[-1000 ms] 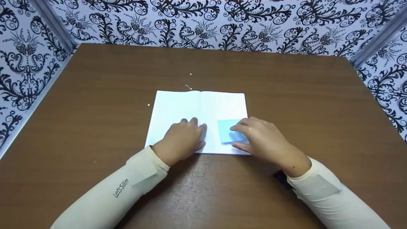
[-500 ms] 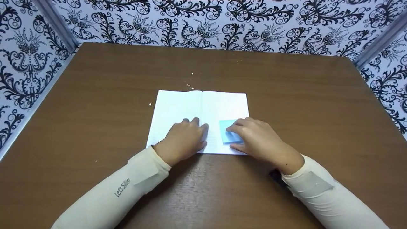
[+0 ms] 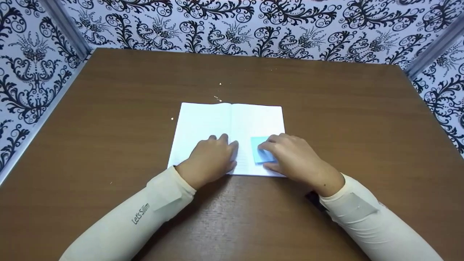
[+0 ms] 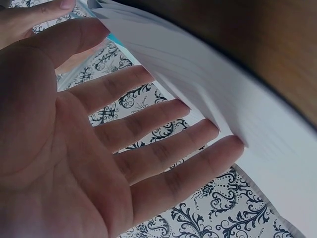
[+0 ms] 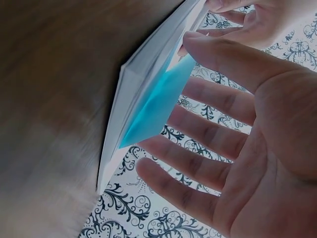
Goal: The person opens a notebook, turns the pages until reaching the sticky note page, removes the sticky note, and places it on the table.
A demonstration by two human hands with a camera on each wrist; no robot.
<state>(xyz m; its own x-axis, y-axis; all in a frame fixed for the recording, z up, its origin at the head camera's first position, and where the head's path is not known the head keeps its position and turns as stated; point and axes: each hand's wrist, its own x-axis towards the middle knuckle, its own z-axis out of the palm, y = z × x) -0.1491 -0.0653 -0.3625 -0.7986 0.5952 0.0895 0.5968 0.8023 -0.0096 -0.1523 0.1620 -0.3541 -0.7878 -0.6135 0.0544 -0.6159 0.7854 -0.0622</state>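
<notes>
An open notebook (image 3: 204,119) with white pages lies on the table. On its right page, towards the lower outer part, is a square blue sticky note (image 3: 258,150). My left hand (image 3: 212,156) rests on the left page, its fingers reaching to the fold; the left wrist view shows its fingers (image 4: 171,158) spread, tips touching paper. My right hand (image 3: 295,154) covers the right side of the note. In the right wrist view its fingers (image 5: 198,168) are extended, some passing behind the blue note (image 5: 161,104), whose near edge stands off the page.
The brown wooden table (image 3: 127,83) spreads out around the notebook. A few small white specks lie behind and left of it. Patterned black-and-white wall panels (image 3: 232,29) stand along the table's back and both sides.
My right hand has shifted slightly left over the sticky note, covering more of it. The left hand, notebook and note stay in place; the head view has drifted a little.
</notes>
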